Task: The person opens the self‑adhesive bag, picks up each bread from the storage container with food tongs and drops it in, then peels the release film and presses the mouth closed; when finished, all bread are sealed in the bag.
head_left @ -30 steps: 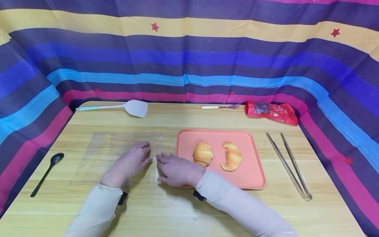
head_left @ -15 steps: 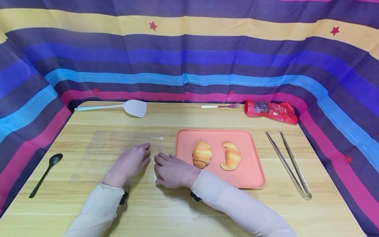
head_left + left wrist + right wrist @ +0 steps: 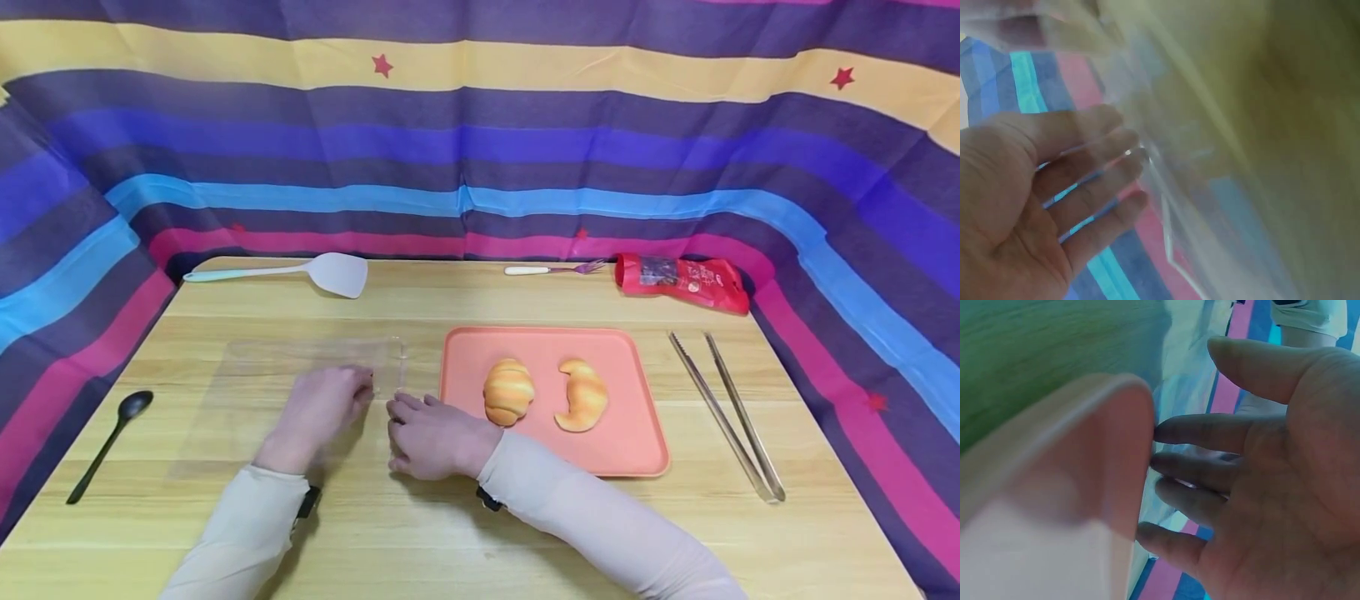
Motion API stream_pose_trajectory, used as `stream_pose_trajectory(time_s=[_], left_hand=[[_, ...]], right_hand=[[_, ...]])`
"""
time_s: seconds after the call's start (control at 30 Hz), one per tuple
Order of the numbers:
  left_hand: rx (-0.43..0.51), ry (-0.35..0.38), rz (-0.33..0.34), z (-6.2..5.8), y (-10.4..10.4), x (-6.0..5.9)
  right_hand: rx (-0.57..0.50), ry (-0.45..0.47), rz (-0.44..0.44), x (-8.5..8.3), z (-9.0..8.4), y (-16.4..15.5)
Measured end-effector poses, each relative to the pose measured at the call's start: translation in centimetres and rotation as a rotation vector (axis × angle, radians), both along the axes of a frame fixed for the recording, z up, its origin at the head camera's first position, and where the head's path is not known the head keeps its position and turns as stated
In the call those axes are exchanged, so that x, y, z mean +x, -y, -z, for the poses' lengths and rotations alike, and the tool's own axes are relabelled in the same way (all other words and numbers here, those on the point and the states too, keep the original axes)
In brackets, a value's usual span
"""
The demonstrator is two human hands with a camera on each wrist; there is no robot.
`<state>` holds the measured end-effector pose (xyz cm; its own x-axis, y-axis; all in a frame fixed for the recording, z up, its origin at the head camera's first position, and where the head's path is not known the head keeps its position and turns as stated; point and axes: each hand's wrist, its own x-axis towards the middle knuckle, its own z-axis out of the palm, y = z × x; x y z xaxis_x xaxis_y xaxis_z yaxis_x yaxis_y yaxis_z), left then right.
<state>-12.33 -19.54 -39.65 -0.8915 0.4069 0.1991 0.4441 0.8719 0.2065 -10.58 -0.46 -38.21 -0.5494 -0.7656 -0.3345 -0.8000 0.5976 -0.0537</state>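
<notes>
your fingers (image 3: 360, 390) on the left hand (image 3: 318, 412) are curled at the open edge of the clear plastic bag (image 3: 300, 392), lifting the thin film off the wood-grain counter (image 3: 450, 533); the pinch itself is blurred in the wrist view. your right hand (image 3: 435, 435) lies relaxed, fingers straight, tips at the bag's edge, just beside the rounded corner of the matte orange tray (image 3: 630, 433). bag is flat, glossy, near-invisible, left of the tray. two ridged croissants (image 3: 508, 390) sit on the tray. metal tongs (image 3: 726, 415) lie to its right.
</notes>
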Motion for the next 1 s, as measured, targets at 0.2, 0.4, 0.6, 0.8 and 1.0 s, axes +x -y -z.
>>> stream_pose_trajectory(time_s=[0.2,0.4,0.6,0.8,1.0], left_hand=[[0.137,-0.004,0.031,-0.4,0.8,0.0],[0.222,0.072,0.03,-1.2,1.4,0.4],[0.245,0.072,0.026,-1.3,1.8,0.6],[0.245,0.095,0.012,-1.0,1.9,0.5],[0.22,0.046,0.003,-1.2,2.0,0.4]], right_hand=[[0.009,-0.001,-0.014,-0.2,-0.2,0.0],[0.032,-0.008,-0.021,-0.6,-0.3,0.3],[0.025,-0.034,-0.024,-0.7,-0.2,0.3],[0.038,0.018,0.006,-0.7,-0.1,0.5],[0.028,-0.015,0.001,-0.9,0.0,0.6]])
